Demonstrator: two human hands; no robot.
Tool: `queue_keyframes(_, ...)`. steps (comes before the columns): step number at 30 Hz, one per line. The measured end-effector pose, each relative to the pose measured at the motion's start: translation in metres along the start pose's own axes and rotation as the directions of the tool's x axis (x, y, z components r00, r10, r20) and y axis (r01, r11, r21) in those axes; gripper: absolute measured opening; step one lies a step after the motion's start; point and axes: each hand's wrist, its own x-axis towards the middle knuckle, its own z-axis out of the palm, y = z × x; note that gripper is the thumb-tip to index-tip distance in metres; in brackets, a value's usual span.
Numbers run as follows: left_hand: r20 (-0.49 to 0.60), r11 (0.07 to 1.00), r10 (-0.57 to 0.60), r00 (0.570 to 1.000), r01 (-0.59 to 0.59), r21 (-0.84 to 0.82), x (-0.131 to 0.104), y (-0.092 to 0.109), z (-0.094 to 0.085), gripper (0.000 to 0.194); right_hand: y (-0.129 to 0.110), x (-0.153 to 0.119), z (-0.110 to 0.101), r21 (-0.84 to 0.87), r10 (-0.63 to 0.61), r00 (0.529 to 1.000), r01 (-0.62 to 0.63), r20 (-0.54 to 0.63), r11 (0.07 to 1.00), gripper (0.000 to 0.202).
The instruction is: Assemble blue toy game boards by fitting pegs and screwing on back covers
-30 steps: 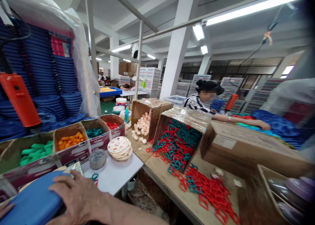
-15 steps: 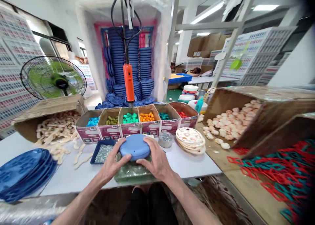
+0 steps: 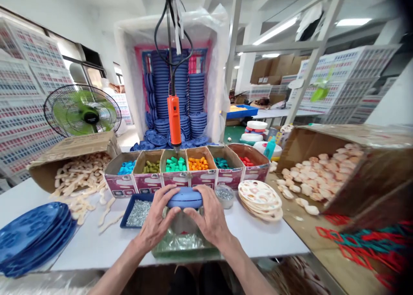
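A round blue plastic case is gripped at its two sides, seen nearly edge-on. My left hand holds its left side with the thumb along the near edge. On the right side, my right hand has its fingers over the top and the thumb at the front. Beneath lies a green pad wrapped in clear plastic. Close to my left hand is a dark blue tray of small screws. A clear round tub of screws stands beyond my right hand.
An orange electric screwdriver hangs above a row of cardboard bins with coloured small parts. Blue discs lie left, cream discs right. Cardboard boxes of pale parts flank the table.
The blue case has tilted so its edge faces me more, and both hands have turned with it. The whole view has shifted slightly.
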Motion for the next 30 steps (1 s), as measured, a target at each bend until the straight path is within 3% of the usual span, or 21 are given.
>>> queue_keyframes(8,-0.177,0.995,-0.064,0.982,0.050,-0.082,0.021,-0.009,0.005,0.034,0.013,0.022,0.014,0.270,-0.001,1.000,-0.004,0.016,0.963,0.040)
queue_keyframes(14,-0.073,0.998,0.023,0.997,-0.028,-0.063,0.042,-0.013,-0.006,0.039,0.017,0.032,0.023,0.352,0.050,0.998,-0.033,-0.040,0.935,0.035)
queue_keyframes(23,-0.169,1.000,0.003,0.986,-0.005,-0.012,0.053,-0.013,-0.001,0.037,0.010,0.045,0.028,0.362,0.115,0.991,-0.082,-0.073,0.929,0.030)
queue_keyframes(30,-0.018,0.994,0.083,0.996,-0.082,0.068,0.057,-0.018,-0.015,0.042,0.008,0.045,0.030,0.358,0.097,0.994,-0.071,-0.055,0.931,0.035)
